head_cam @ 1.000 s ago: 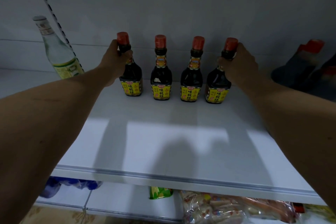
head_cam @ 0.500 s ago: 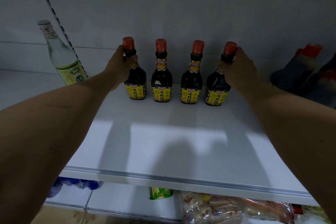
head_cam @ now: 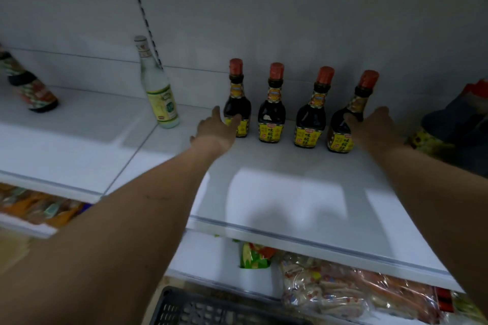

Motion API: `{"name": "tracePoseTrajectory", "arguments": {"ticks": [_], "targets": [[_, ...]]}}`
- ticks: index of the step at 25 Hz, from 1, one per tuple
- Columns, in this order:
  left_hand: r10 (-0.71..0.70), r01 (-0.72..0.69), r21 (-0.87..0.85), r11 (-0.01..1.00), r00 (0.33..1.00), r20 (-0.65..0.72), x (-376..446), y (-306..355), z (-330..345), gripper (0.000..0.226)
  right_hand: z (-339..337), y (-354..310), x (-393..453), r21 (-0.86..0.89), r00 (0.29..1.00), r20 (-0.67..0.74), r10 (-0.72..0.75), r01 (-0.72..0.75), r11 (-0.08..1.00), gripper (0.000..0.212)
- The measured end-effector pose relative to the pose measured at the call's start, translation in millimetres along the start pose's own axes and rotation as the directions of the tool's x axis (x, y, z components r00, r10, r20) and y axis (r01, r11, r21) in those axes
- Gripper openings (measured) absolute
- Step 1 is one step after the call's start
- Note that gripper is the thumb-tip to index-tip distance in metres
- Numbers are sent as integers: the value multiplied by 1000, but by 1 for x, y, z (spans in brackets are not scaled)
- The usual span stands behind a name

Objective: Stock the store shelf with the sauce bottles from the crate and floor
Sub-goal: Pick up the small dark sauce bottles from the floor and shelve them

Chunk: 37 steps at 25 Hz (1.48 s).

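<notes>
Your left hand (head_cam: pixel 215 128) is spread loose, fingers straight, tips touching the leftmost soy sauce bottle (head_cam: pixel 237 99) at its yellow label, no grip. Your right hand (head_cam: pixel 376 128) is likewise relaxed, fingers straight against the rightmost soy sauce bottle (head_cam: pixel 348 119). 4 bottles stand upright in a row at 12 o'clock on the white shelf (head_cam: pixel 277 192). Black crate (head_cam: pixel 211 310) at 6 o'clock.
</notes>
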State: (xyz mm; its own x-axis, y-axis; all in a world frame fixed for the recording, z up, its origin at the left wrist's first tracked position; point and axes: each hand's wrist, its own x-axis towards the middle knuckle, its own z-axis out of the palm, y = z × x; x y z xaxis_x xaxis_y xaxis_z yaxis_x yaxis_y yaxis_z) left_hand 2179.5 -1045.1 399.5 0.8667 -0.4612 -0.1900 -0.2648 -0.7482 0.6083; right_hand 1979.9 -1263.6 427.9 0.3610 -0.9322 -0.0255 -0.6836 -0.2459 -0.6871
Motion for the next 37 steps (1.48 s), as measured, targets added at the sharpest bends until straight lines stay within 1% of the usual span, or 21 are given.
{"name": "tracePoseTrajectory", "arguments": {"ticks": [1, 2, 3, 4, 5, 6, 8, 11, 13, 17, 20, 22, 26, 29, 31, 33, 35, 37], "targets": [[-1, -3, 99, 995, 999, 32, -16, -5, -4, 80, 0, 5, -17, -32, 1000, 14, 19, -18, 999, 68], [10, -24, 214, 977, 998, 68, -36, -9, -8, 79, 0, 10, -37, -99, 999, 51, 11, -5, 995, 66], [22, -56, 308, 950, 993, 113, -62, -13, -15, 77, -3, 14, -63, -187, 994, 110, -14, 35, 982, 64], [30, -88, 350, 933, 986, 165, -85, -14, -22, 77, -8, 16, -88, -268, 984, 173, -46, 92, 959, 63], [27, -106, 357, 928, 975, 220, -108, -13, -27, 77, -14, 18, -113, -316, 969, 233, -76, 150, 937, 63], [20, -118, 357, 927, 963, 267, -132, -12, -31, 77, -20, 19, -137, -323, 951, 288, -108, 203, 924, 64], [36, -158, 340, 927, 940, 339, -172, -11, -33, 76, -32, 20, -179, -286, 922, 356, -151, 261, 922, 63], [84, -187, 267, 945, 931, 355, -214, -13, -19, 73, -48, 40, -221, -282, 914, 355, -196, 304, 910, 61], [91, -198, 272, 942, 928, 361, -239, -16, 1, 72, -56, 64, -243, -291, 912, 359, -198, 311, 905, 62], [121, -237, 295, 925, 924, 363, -289, -8, 60, 72, -68, 119, -270, -271, 901, 424, -94, 225, 936, 63], [89, -269, 372, 889, 896, 434, -341, 4, 114, 72, -82, 178, -298, -251, 882, 468, -54, 191, 949, 61], [63, -297, 423, 856, 872, 485, -374, 19, 150, 70, -102, 223, -314, -282, 868, 496, -2, 163, 946, 61], [85, -385, 476, 791, 839, 537, -440, 52, 217, 70, -160, 313, -338, -348, 859, 498, 116, 76, 934, 63], [51, -422, 481, 769, 790, 611, -490, 72, 263, 71, -192, 365, -359, -359, 834, 523, 178, 25, 933, 64], [33, -426, 472, 772, 768, 639, -519, 74, 292, 70, -195, 396, -375, -356, 817, 540, 201, 6, 934, 62], [0, -427, 465, 775, 737, 676, -538, 71, 318, 66, -190, 423, -386, -334, 811, 538, 231, -46, 941, 60], [-27, -450, 483, 751, 710, 703, -549, 59, 341, 65, -184, 446, -395, -310, 803, 531, 271, -113, 944, 59], [-45, -475, 497, 726, 689, 723, -554, 50, 363, 65, -180, 469, -402, -313, 779, 536, 327, -176, 933, 58]]}}
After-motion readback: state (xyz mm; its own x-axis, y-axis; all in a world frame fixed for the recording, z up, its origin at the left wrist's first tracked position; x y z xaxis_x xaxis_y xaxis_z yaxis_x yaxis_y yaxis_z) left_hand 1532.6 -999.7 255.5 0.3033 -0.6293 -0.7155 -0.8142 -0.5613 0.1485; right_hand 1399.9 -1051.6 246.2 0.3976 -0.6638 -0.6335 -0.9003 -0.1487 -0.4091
